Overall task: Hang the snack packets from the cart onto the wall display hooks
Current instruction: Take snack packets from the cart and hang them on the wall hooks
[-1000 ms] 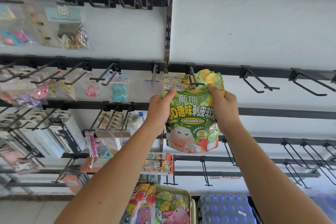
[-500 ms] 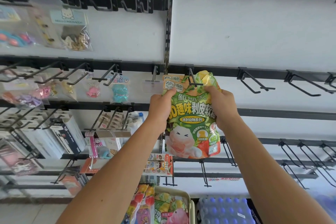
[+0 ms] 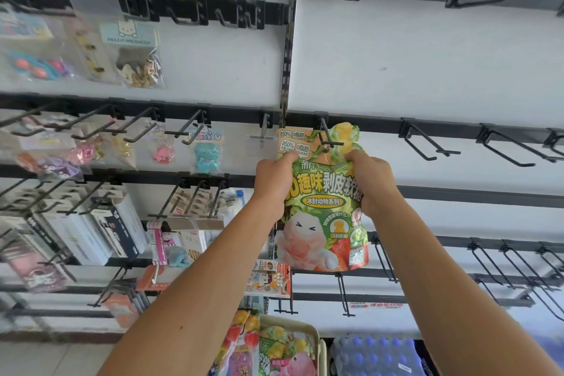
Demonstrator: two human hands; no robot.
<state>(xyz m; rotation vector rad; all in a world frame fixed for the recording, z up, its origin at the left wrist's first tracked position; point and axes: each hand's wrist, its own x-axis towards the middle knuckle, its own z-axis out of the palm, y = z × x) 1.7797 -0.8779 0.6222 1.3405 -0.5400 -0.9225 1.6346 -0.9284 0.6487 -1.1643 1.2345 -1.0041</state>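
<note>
Both hands are holding a green packet (image 3: pixel 325 201) up against the wall rail, the left hand (image 3: pixel 272 183) gripping its left edge with curled fingers and the right hand (image 3: pixel 374 180) clutching and crumpling its upper right side. The packet's top is sitting at a black hook (image 3: pixel 328 135), seemingly threaded on it, though the hole is hard to see. More packets are lying in the cart (image 3: pixel 317 342) below.

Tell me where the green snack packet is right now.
The green snack packet is centre frame, gripped by the left hand and right hand at a black hook on the wall rail.
</note>
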